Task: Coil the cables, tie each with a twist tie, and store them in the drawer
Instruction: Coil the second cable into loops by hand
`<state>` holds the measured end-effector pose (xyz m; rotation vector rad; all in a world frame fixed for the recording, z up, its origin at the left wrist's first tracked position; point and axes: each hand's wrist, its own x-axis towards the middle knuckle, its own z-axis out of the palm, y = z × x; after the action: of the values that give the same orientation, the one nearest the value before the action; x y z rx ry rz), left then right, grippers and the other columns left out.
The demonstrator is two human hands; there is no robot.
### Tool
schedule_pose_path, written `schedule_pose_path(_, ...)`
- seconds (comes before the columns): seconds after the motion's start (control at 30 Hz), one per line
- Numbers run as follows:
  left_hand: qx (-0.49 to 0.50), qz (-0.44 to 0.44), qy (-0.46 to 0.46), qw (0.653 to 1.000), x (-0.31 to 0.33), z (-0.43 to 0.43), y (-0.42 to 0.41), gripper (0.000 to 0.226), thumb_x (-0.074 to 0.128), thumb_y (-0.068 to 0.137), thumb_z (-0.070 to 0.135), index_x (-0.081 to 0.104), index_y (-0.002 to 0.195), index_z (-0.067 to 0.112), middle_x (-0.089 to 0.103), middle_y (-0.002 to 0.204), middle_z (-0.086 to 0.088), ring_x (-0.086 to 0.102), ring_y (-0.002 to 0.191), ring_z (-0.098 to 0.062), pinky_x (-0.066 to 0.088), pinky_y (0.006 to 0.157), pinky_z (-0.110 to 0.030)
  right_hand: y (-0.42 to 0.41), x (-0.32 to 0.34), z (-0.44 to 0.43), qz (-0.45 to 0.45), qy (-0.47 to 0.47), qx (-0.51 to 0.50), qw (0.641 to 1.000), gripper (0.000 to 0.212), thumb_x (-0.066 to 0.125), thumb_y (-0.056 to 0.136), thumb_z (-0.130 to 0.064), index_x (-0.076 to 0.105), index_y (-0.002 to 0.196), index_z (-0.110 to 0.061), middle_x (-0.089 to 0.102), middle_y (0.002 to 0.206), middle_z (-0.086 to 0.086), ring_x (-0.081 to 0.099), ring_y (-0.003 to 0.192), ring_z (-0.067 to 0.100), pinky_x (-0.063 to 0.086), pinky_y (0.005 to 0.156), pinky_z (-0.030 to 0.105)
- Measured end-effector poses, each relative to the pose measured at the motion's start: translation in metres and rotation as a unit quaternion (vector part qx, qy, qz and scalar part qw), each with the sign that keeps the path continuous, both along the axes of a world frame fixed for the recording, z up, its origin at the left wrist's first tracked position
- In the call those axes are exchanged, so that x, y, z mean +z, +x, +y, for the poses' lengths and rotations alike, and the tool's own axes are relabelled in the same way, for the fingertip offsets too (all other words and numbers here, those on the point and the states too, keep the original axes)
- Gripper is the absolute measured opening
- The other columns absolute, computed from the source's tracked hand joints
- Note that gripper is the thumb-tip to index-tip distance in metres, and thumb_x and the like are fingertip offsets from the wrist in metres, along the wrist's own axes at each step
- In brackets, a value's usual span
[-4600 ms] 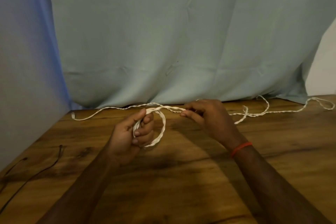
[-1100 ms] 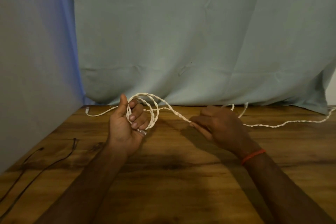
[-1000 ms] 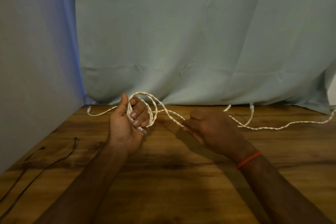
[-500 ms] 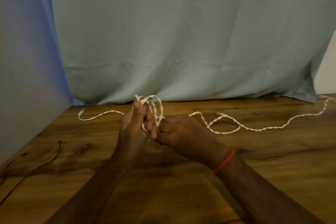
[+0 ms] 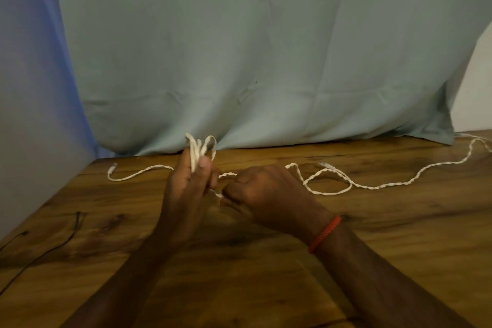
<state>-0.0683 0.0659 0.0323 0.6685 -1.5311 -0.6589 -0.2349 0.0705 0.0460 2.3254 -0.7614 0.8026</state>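
Observation:
A white twisted cable (image 5: 386, 186) lies across the wooden table (image 5: 266, 287). My left hand (image 5: 187, 189) holds several small loops of it upright, pinched between thumb and fingers, with the loop tops sticking out above. My right hand (image 5: 262, 192) is just to the right, fingers curled round the cable strand that runs between the two hands. Behind my right hand the loose length loops once on the table and trails off to the far right. One cable end with a small plug lies to the left of my left hand.
A thin black cable (image 5: 40, 250) lies near the table's left edge. A pale green cloth (image 5: 253, 48) hangs behind the table and rests on its far edge. A grey wall panel (image 5: 32, 101) stands on the left.
Both hands have come together since a second ago. My right hand moved left, bringing the strand to the loops in my left hand. The loose length slid left on the table.

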Motion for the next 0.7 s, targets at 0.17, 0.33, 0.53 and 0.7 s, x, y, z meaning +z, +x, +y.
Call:
schedule_pose_path(0.17,0.018,-0.165,-0.046,0.985,-0.003,0.004,0.003,0.032,0.041,0.095,0.048,0.053,0.119,0.031,0.060,0.082,-0.006,0.056,0.069,-0.020,0.044,0.061,-0.033,0.005,-0.004,0.001,-0.017,0.017,0.012,1.000,0.025,0.068,0.092,-0.034,0.069,0.079,-0.012,0.062,0.064,0.006,0.057,0.053,0.028,0.037,0.047,0.031)
schedule_pose_path(0.33,0.038,-0.216,-0.066,0.973,-0.004,-0.001,0.011,0.033,0.039,0.098,0.051,0.051,0.121,0.031,0.059,0.078,-0.003,0.056,0.065,-0.019,0.043,0.060,-0.037,0.005,-0.002,0.006,-0.016,0.078,0.060,0.995,0.013,0.079,0.076,-0.019,0.068,0.078,-0.013,0.065,0.068,0.007,0.059,0.059,0.028,0.038,0.053,0.029)
schedule_pose_path(0.53,0.016,-0.249,-0.039,0.968,-0.003,-0.003,0.018,0.036,0.033,0.099,0.054,0.051,0.118,0.030,0.064,0.088,0.008,0.062,0.075,-0.008,0.046,0.066,-0.022,0.003,-0.001,0.006,-0.022,0.064,0.074,0.995,0.009,0.069,0.087,-0.021,0.076,0.093,-0.023,0.070,0.086,-0.001,0.062,0.074,0.021,0.046,0.054,0.033)
schedule_pose_path(0.7,0.011,-0.255,0.014,0.967,-0.004,-0.007,0.021,0.073,0.025,0.092,0.077,0.058,0.119,0.018,0.068,0.096,0.002,0.065,0.093,-0.013,0.050,0.087,-0.046,0.002,0.001,0.004,-0.042,0.005,0.090,0.995,0.008,0.070,0.092,-0.027,0.077,0.093,-0.024,0.070,0.086,0.000,0.062,0.075,0.020,0.048,0.055,0.034)
